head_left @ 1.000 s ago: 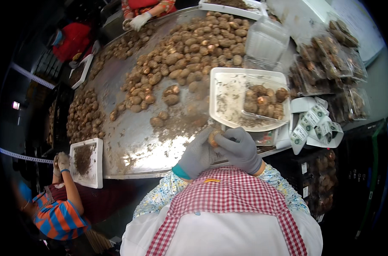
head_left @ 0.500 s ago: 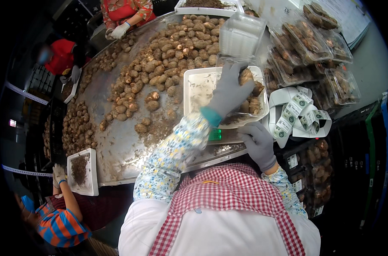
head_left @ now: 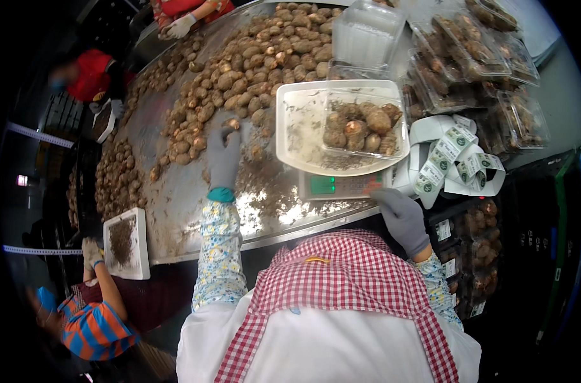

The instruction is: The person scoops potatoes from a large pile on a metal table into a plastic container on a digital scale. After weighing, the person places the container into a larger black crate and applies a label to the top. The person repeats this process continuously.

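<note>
My left hand [head_left: 223,153], in a grey glove, reaches onto the steel table [head_left: 162,230] with its fingers curled over a taro tuber [head_left: 232,124] at the pile's near edge. My right hand [head_left: 400,217], also gloved, rests at the table's front edge by the scale [head_left: 338,187], fingers slightly bent and holding nothing visible. On the scale sits a white tray [head_left: 298,150] with dirt in it, bearing a clear punnet [head_left: 363,131] of several brown tubers. Loose tubers [head_left: 252,64] spread behind. A tangled roll of printed labels [head_left: 449,163] lies right of the scale.
Stacked empty punnets [head_left: 367,35] and filled punnets [head_left: 469,57] stand at the back right, more packs [head_left: 475,255] in crates below. A dirt-filled white tray [head_left: 137,252] is at left. Co-workers work at left [head_left: 95,319], far left [head_left: 89,76] and back [head_left: 188,13].
My hands held a tuber together, then the left reached into the punnet. It has since moved left onto the loose tubers. My right hand has moved to the scale's right side.
</note>
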The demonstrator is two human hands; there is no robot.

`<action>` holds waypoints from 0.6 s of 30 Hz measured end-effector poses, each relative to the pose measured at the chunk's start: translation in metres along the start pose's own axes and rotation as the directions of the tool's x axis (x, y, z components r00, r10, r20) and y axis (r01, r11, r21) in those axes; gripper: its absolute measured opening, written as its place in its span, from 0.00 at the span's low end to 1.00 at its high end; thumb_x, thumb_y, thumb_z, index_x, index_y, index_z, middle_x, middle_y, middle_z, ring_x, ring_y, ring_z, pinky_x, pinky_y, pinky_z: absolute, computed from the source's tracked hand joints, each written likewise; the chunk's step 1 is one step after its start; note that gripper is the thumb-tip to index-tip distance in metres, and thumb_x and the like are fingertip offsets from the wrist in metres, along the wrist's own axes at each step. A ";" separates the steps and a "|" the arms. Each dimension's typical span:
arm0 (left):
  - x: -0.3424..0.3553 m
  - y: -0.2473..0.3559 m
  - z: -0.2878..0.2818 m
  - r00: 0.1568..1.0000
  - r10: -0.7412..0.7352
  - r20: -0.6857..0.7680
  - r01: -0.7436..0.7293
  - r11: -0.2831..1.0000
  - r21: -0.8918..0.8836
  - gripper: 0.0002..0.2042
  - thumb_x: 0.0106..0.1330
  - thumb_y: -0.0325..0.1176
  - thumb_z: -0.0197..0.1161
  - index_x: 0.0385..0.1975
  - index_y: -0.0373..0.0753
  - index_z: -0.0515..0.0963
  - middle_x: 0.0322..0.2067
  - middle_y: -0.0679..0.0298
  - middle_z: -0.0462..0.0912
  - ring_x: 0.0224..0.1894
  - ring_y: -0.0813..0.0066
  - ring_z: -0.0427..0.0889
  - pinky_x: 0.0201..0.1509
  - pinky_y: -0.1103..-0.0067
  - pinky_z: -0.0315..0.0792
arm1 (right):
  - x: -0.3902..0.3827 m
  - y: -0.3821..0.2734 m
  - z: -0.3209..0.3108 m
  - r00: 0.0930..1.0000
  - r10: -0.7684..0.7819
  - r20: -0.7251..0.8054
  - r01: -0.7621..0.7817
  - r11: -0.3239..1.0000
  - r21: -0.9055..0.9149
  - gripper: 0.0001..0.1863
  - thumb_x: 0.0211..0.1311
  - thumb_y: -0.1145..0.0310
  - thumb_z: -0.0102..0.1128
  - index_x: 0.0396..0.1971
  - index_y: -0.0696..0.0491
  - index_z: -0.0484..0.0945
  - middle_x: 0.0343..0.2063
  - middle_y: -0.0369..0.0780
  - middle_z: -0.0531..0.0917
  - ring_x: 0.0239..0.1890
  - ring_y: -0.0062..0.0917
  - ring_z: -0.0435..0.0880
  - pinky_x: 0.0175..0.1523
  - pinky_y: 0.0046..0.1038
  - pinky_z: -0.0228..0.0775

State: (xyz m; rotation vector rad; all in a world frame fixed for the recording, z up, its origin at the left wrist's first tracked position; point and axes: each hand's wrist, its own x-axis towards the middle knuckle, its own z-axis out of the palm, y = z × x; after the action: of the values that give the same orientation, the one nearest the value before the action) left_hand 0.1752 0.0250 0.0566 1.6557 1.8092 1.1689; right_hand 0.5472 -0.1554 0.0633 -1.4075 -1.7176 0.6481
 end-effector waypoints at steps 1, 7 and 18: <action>-0.013 -0.016 -0.016 0.997 -0.080 -0.007 0.080 0.995 0.059 0.15 0.66 0.38 0.60 0.45 0.32 0.80 0.41 0.54 0.83 0.42 0.64 0.81 0.49 0.73 0.73 | 0.000 0.001 0.002 0.997 0.082 0.007 -0.082 0.997 -0.010 0.10 0.60 0.71 0.63 0.41 0.55 0.84 0.39 0.46 0.85 0.39 0.38 0.86 0.43 0.31 0.77; -0.066 -0.060 -0.070 0.944 -0.328 0.031 0.327 0.944 0.044 0.17 0.68 0.38 0.59 0.48 0.30 0.79 0.42 0.57 0.84 0.45 0.72 0.80 0.50 0.76 0.72 | 0.001 0.005 -0.013 0.895 0.431 0.114 -0.413 0.898 -0.152 0.10 0.64 0.65 0.61 0.37 0.55 0.84 0.23 0.43 0.84 0.27 0.33 0.85 0.34 0.29 0.74; -0.070 -0.076 -0.074 0.922 -0.375 0.095 0.384 0.919 -0.095 0.16 0.68 0.36 0.60 0.49 0.30 0.78 0.44 0.56 0.84 0.47 0.71 0.80 0.53 0.76 0.72 | 0.063 0.016 -0.048 0.816 0.531 -0.227 -0.481 0.843 0.241 0.21 0.68 0.66 0.56 0.58 0.59 0.73 0.33 0.33 0.82 0.24 0.12 0.73 0.28 0.17 0.66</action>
State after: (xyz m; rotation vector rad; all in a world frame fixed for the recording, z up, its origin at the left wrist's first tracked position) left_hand 0.0863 -0.0586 0.0216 1.1964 1.8722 0.9985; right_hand 0.5921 -0.0953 0.0931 -1.7528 -1.0253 0.8105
